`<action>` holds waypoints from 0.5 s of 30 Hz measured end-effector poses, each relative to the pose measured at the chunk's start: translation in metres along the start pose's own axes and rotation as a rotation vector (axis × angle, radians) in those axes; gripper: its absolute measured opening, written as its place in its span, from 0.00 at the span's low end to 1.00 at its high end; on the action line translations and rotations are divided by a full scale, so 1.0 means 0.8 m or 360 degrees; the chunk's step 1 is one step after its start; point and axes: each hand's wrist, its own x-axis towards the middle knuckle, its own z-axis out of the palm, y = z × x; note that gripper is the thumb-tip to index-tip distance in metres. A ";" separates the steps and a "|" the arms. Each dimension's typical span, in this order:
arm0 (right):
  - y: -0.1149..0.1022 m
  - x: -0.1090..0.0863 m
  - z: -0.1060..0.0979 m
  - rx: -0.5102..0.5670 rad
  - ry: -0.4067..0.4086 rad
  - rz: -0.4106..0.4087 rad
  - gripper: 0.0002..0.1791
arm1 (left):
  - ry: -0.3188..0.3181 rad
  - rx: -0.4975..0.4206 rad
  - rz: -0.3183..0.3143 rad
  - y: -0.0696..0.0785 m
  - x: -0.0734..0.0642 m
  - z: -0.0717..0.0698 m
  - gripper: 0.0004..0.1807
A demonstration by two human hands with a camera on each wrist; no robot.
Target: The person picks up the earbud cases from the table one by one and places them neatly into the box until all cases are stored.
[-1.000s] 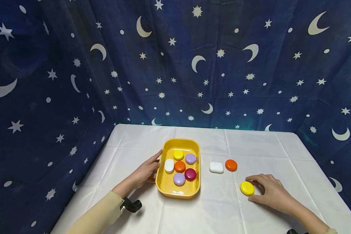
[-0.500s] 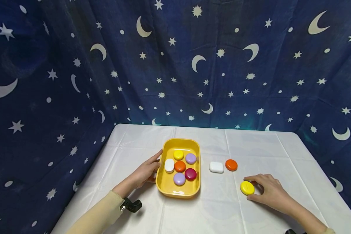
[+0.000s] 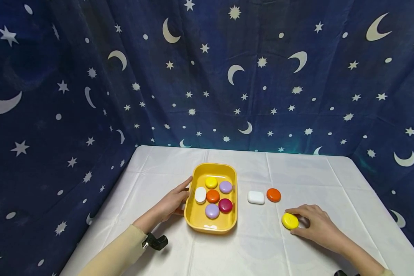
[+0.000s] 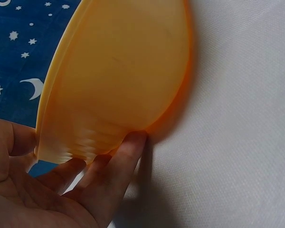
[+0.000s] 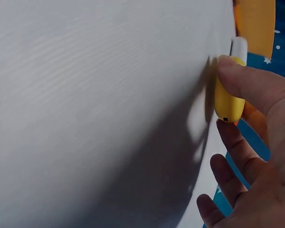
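My right hand [image 3: 314, 222] pinches a glossy yellow round piece [image 3: 290, 221] with a line across its top, between thumb and forefinger. The right wrist view shows a small dark slot in the yellow piece [image 5: 230, 102]; the other fingers are spread below. My left hand [image 3: 170, 205] touches the left outer wall of a yellow tray [image 3: 210, 227], thumb and fingers spread along it. In the left wrist view fingertips [image 4: 133, 140] lie against the tray wall [image 4: 123, 57]. Inside the tray are several pieces: yellow [image 3: 211, 182], purple [image 3: 212, 211], white [image 3: 200, 195], orange [image 3: 212, 196] and dark red [image 3: 225, 206].
Between tray and right hand, a white rounded rectangular piece [image 3: 256, 197] and an orange round piece [image 3: 273, 195] lie on the white tablecloth [image 3: 158, 161]. A dark blue cloth [image 3: 207, 76] with moons and stars hangs behind the table and along the sides.
My right thumb and forefinger have closed in on the yellow piece, which has shifted slightly left and looks a little tilted. The left hand and tray stay in place.
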 end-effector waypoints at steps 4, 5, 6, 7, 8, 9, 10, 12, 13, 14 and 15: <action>-0.015 0.007 -0.007 0.0040 0.0039 -0.0077 0.34 | 0.0006 0.0003 0.0000 0.000 0.000 0.000 0.35; -0.020 0.009 -0.008 0.0047 0.0059 -0.0111 0.34 | 0.0008 0.0004 -0.0002 0.000 0.000 0.000 0.35; -0.025 0.011 -0.010 0.0055 0.0081 -0.0147 0.34 | 0.0008 0.0005 -0.0002 0.000 0.000 0.000 0.35; -0.030 0.013 -0.011 0.0060 0.0104 -0.0197 0.34 | 0.0011 0.0008 -0.0004 0.000 0.000 0.000 0.35; -0.035 0.015 -0.012 0.0067 0.0131 -0.0241 0.34 | 0.0012 0.0009 -0.0004 0.000 0.000 0.000 0.35; -0.040 0.017 -0.013 0.0072 0.0159 -0.0291 0.34 | 0.0013 0.0009 -0.0006 0.000 0.000 0.000 0.35; -0.046 0.020 -0.013 0.0071 0.0183 -0.0342 0.34 | 0.0015 0.0010 -0.0007 -0.001 0.000 0.000 0.35; -0.058 0.026 -0.014 0.0088 0.0214 -0.0422 0.34 | 0.0018 0.0012 -0.0008 -0.001 0.000 0.000 0.35; -0.065 0.029 -0.015 0.0094 0.0220 -0.0444 0.34 | 0.0018 0.0011 -0.0008 -0.001 0.000 0.000 0.35; -0.072 0.033 -0.015 0.0107 0.0215 -0.0456 0.34 | 0.0018 0.0009 -0.0008 -0.001 0.000 0.000 0.35; -0.080 0.037 -0.016 0.0116 0.0203 -0.0460 0.34 | 0.0017 0.0006 -0.0007 -0.001 0.000 0.000 0.35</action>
